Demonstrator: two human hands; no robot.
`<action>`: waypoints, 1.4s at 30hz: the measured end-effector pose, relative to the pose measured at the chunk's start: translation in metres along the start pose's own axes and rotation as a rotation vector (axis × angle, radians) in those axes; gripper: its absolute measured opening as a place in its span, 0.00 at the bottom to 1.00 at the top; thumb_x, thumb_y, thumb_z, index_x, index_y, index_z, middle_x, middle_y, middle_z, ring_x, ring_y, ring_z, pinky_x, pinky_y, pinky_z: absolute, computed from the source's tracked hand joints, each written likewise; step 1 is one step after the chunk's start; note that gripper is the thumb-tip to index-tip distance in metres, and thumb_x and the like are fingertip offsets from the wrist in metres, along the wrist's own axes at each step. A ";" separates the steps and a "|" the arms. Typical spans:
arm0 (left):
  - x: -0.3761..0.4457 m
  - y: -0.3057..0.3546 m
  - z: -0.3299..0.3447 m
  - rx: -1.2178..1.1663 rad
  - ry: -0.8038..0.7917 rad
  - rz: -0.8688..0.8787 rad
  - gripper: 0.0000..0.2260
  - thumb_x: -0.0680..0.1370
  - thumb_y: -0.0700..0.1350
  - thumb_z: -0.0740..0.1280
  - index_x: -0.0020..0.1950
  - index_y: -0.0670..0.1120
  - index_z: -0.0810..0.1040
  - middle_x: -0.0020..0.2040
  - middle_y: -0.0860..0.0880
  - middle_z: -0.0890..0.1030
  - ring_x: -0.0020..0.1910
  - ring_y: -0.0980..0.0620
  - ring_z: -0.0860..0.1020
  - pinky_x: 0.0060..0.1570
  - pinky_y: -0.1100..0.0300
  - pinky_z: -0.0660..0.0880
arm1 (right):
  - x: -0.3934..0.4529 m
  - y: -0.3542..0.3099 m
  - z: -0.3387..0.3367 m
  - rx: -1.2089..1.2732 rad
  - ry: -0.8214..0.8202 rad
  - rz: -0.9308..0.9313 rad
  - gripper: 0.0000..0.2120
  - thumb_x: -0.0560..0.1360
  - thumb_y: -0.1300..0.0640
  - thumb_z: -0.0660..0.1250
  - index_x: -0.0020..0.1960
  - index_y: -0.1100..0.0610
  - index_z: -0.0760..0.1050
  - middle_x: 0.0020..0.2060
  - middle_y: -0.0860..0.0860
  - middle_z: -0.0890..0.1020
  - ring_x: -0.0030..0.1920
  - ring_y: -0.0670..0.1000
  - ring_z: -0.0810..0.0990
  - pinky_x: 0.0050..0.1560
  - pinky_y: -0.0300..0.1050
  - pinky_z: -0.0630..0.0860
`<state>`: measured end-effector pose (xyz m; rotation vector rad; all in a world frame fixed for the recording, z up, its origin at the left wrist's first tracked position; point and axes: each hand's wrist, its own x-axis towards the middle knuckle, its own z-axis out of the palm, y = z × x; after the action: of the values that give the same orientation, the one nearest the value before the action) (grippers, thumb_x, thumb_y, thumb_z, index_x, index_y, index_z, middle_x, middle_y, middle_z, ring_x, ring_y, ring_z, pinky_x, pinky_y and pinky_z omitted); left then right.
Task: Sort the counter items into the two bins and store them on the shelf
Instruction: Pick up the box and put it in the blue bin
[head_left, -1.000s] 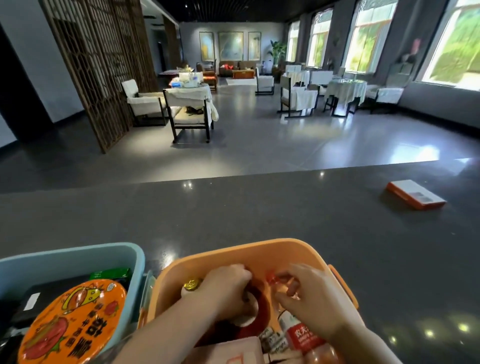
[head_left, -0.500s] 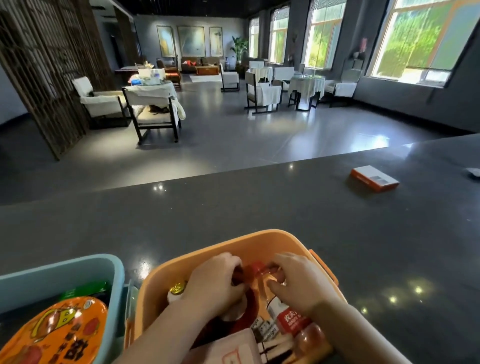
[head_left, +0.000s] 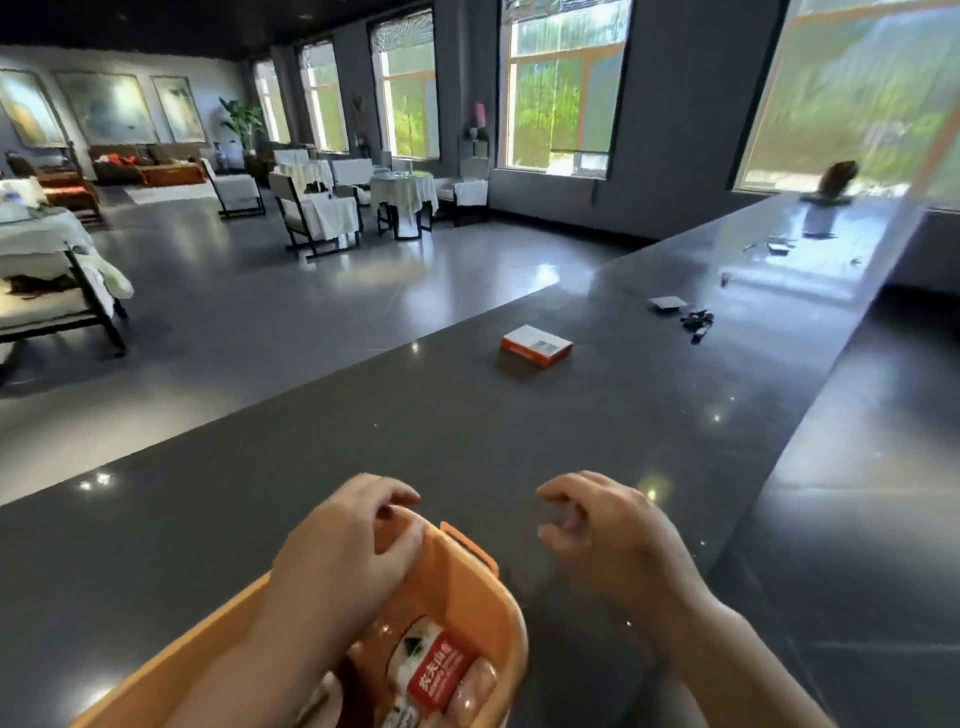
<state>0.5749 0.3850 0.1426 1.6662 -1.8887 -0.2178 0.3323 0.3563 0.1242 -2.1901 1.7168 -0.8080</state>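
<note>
With both hands now out of the orange bin, packing there looks finished.
Left hand rests on bin's far rim, fingers loosely curled; right hand hovers empty, half-open, beside it. Bottle inside. Orange box remains mid-counter, unobstructed; small clutter beyond. Blue bin out of view.

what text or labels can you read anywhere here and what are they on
"农夫山" in white on the red label of the clear plastic bottle lying in the orange plastic bin; the characters run on but are cut off, and the small print beside them is too blurred to read.
The flat orange-and-white box on the dark counter has a grey printed patch, too small to read.
The framed pictures on the far wall show no legible text.
</note>
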 end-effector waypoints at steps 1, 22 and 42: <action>0.008 0.012 0.007 -0.014 -0.005 0.027 0.06 0.73 0.51 0.70 0.48 0.60 0.76 0.47 0.65 0.76 0.47 0.67 0.75 0.45 0.70 0.70 | -0.004 0.013 -0.010 -0.005 0.027 0.027 0.14 0.68 0.50 0.69 0.54 0.44 0.77 0.37 0.35 0.74 0.43 0.41 0.77 0.46 0.43 0.76; 0.178 0.268 0.251 -0.258 -0.006 0.074 0.06 0.73 0.50 0.71 0.48 0.56 0.78 0.47 0.59 0.78 0.46 0.63 0.77 0.43 0.62 0.72 | 0.024 0.323 -0.212 -0.101 0.172 0.172 0.13 0.67 0.49 0.71 0.52 0.42 0.78 0.37 0.38 0.78 0.38 0.40 0.78 0.42 0.41 0.77; 0.486 0.088 0.391 0.166 -0.010 -0.524 0.21 0.71 0.54 0.70 0.63 0.50 0.74 0.65 0.48 0.72 0.63 0.45 0.72 0.57 0.52 0.73 | 0.285 0.423 -0.147 -0.033 -0.153 0.053 0.12 0.67 0.51 0.72 0.47 0.38 0.77 0.41 0.37 0.79 0.39 0.39 0.78 0.44 0.41 0.77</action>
<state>0.2785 -0.1594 0.0305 2.2562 -1.4736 -0.2821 -0.0504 -0.0117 0.1070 -2.1558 1.7165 -0.5866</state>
